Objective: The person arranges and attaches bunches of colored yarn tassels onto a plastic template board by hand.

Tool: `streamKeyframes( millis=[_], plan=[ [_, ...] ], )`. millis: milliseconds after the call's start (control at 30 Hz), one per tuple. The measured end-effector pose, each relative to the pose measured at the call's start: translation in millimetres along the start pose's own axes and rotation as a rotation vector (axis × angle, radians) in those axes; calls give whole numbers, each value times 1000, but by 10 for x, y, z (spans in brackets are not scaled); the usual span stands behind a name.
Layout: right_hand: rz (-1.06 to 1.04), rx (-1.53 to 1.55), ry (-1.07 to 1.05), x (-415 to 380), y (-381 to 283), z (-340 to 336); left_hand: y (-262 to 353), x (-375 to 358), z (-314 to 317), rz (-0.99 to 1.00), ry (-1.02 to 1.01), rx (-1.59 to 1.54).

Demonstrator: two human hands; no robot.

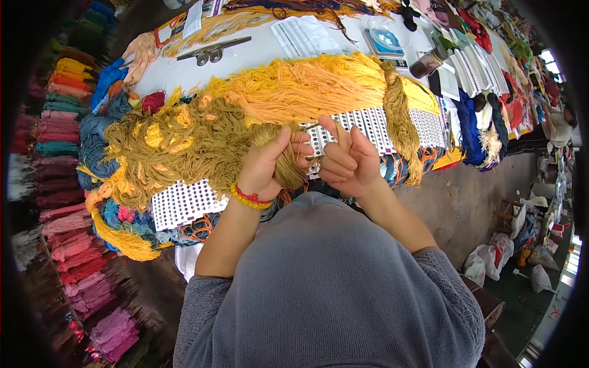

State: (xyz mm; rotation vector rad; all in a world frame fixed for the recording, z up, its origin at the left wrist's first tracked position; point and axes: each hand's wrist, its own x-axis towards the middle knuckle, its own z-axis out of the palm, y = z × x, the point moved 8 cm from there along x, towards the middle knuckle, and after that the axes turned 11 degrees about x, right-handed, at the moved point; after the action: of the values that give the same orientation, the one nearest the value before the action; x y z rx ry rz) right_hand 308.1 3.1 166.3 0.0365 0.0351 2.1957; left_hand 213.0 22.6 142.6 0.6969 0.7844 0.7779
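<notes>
My left hand (265,164), with a yellow and a red bracelet at its wrist, is closed round a bundle of olive-green yarn (288,168). Close beside it on the right is my right hand (348,161), its fingers mostly curled and its index finger raised, with olive strands running to it from the bundle. Exactly how the strands pass between those fingers is hard to see. A large loose heap of olive yarn (184,144) lies to the left of my hands. Behind them spreads a long pile of yellow-orange yarn (300,86). White cards with rows of dark holes (187,204) lie beneath the yarn.
An olive hank (402,116) hangs over the table's near edge at the right. Farther back are a metal clip bar (213,51), paper sheets (305,37), a digital scale with a clear bowl (386,42) and a dark jar (427,62). Coloured hanks (64,132) line the left side.
</notes>
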Motion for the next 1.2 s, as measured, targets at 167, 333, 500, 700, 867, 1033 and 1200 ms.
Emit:
streamKeyframes(
  millis=[167,333,500,700,867,1033,1200],
  plan=[
    [-174,-712,352,-23,-190,-190,30,2,77,-5,3,-99],
    [-423,-937,369,55,-164,-194,-25,26,93,-25,-4,-46],
    [-227,-1537,432,25,-132,-69,-10,17,111,-39,-5,-38],
    [-203,-1531,465,17,-134,-102,-34,56,50,-41,-65,-100],
    [-195,-1354,478,2,-168,-274,-6,67,30,-31,7,-97],
    [-191,-1213,478,7,-149,-237,72,45,-15,44,45,-19],
    [-270,-1472,478,-25,-227,-191,94,25,-37,20,68,-14]
  ],
)
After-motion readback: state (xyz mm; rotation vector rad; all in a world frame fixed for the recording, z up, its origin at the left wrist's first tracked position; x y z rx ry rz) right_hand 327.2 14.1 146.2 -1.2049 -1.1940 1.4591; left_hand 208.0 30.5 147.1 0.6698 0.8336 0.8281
